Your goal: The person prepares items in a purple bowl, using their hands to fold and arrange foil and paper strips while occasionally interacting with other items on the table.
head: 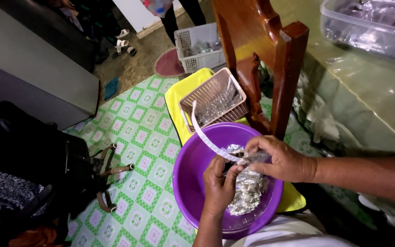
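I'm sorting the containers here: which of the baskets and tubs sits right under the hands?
The purple basin: round, directly beneath both hands. The brown basket lies behind it, the white basket farther back, the clear tub on the table.

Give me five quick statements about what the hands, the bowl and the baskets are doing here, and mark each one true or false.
1. Both hands, left hand and right hand, hold a clear packet over the purple bowl. True.
2. The bowl is green. False: it is purple.
3. A white strip curves up from the fingers. True.
4. The brown basket rests on the wooden chair. False: it rests on a yellow stool beside the chair.
5. The white basket stands on the table. False: it stands on the floor.
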